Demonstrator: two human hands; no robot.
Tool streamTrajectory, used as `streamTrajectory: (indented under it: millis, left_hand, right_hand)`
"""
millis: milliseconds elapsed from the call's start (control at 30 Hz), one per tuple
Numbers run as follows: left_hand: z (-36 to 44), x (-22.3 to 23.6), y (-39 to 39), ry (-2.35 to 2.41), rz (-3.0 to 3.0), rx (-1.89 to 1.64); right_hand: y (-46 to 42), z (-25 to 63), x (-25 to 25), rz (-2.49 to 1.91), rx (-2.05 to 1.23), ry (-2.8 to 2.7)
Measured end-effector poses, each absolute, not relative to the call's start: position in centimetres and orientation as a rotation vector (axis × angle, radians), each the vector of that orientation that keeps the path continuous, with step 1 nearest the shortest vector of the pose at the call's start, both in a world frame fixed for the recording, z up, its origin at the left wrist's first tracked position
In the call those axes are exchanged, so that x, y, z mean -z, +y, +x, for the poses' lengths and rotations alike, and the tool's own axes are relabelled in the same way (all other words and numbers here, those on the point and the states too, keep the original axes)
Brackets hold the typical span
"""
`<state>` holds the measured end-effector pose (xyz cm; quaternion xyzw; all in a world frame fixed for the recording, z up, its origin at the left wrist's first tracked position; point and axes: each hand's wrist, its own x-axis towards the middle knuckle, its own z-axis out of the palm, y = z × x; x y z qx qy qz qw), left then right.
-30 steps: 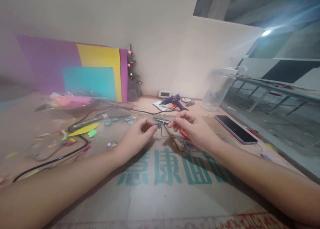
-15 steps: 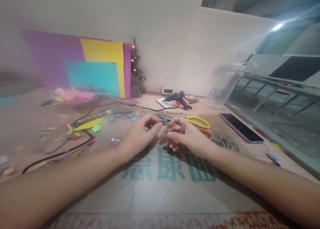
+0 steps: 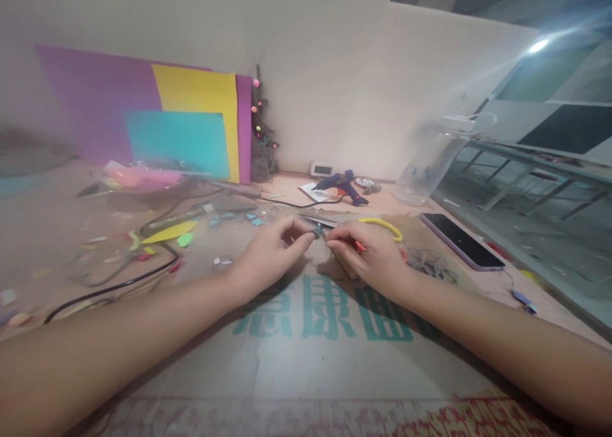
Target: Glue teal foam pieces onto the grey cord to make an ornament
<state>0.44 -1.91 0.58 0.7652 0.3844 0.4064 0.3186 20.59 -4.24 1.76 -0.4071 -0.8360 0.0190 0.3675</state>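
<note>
My left hand (image 3: 270,255) pinches a small teal piece on a thin wire (image 3: 317,232) between thumb and forefinger. My right hand (image 3: 370,255) is closed too, its fingertips pinched right against the same small piece from the other side. Both hands rest over a cardboard sheet with green printed characters (image 3: 325,316). Just behind my right hand lie pliers with yellow handles (image 3: 382,224), and a bit of red-orange handle (image 3: 359,247) shows under my fingers. What exactly the right hand grips is too small to make out.
A blue glue gun (image 3: 340,185), a small white device (image 3: 322,169) and a clear plastic jug (image 3: 430,163) stand at the back. A phone (image 3: 454,241) lies right, a wire bundle (image 3: 433,262) beside it. Coloured sheets (image 3: 182,128) lean on the wall; black cables (image 3: 119,284) and foam scraps lie left.
My right hand has shifted slightly and its fingers have closed tighter at the small piece. The left hand keeps its pinch. The view has tilted a little.
</note>
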Motion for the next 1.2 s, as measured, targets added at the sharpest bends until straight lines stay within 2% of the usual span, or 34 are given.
streamTrajectory:
  millis: [433, 867, 1200]
  left_hand:
    - [0.38, -0.67, -2.03, 0.991, 2.025, -1.058]
    - [0.46, -0.39, -2.04, 0.956, 2.071, -1.009]
    - [0.51, -0.50, -1.99, 0.991, 2.012, -1.031]
  right_hand:
    - [-3.91, 20.93, -1.30, -0.960, 0.133, -2.195]
    - [-4.01, 21.02, -1.41, -1.045, 0.024, -2.172]
    - [-3.42, 21.53, -1.58, -1.011, 0.200, -2.239]
